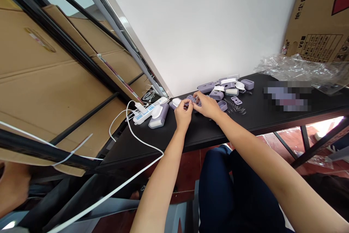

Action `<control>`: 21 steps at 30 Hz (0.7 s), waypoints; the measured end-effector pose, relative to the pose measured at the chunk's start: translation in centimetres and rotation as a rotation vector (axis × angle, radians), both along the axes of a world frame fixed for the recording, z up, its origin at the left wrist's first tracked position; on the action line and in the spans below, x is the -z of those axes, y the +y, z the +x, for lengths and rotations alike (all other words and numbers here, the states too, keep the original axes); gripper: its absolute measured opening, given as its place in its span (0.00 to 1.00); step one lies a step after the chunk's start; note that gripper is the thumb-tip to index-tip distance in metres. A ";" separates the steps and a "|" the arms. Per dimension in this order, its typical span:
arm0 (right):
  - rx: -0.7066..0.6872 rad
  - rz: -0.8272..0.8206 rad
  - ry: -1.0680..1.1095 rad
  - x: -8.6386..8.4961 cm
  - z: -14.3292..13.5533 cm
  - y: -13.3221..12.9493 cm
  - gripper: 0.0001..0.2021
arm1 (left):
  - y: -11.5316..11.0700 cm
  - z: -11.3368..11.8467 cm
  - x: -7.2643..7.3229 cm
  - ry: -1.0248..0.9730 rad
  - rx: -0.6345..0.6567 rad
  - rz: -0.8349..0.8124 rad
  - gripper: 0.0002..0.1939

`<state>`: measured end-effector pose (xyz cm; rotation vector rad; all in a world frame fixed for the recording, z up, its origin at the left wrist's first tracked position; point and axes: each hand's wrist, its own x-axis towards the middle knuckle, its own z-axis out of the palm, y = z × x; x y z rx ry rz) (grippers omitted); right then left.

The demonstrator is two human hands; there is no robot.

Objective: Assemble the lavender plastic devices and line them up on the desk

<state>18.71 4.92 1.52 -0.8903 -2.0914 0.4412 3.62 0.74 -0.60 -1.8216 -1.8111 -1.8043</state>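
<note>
My left hand [183, 115] and my right hand [206, 105] meet over the black table, fingertips pinched together and touching. Whatever sits between the fingertips is too small and too covered to name. A small purple piece [190, 97] shows just beyond the fingers; I cannot tell whether it is held or lies behind them. Partly covered by my left hand is a purple and white part [176, 102]. To the right of my right hand lie a purple open frame [223, 106], a flat purple plate with holes [236, 100] and several thin metal springs [240, 109].
Behind my hands are purple housings [206, 87] and white bristled brush heads [228, 80]. A white power strip [149, 111] with cables and a purple device [159, 116] lie left. Crumpled clear plastic [297, 66] and a cardboard box [319, 25] stand right. A white wall [201, 18] rises behind.
</note>
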 end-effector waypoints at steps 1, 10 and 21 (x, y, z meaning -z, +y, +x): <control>0.000 -0.003 0.001 0.0 0.0 0.0 0.16 | 0.0 0.0 0.0 0.000 -0.001 0.005 0.10; -0.035 -0.011 -0.016 0.1 0.2 0.3 0.16 | -0.2 0.0 -0.1 0.060 0.013 0.032 0.09; -0.009 -0.037 -0.007 0.4 -0.1 0.7 0.16 | -0.1 -0.2 0.3 0.129 0.069 0.057 0.14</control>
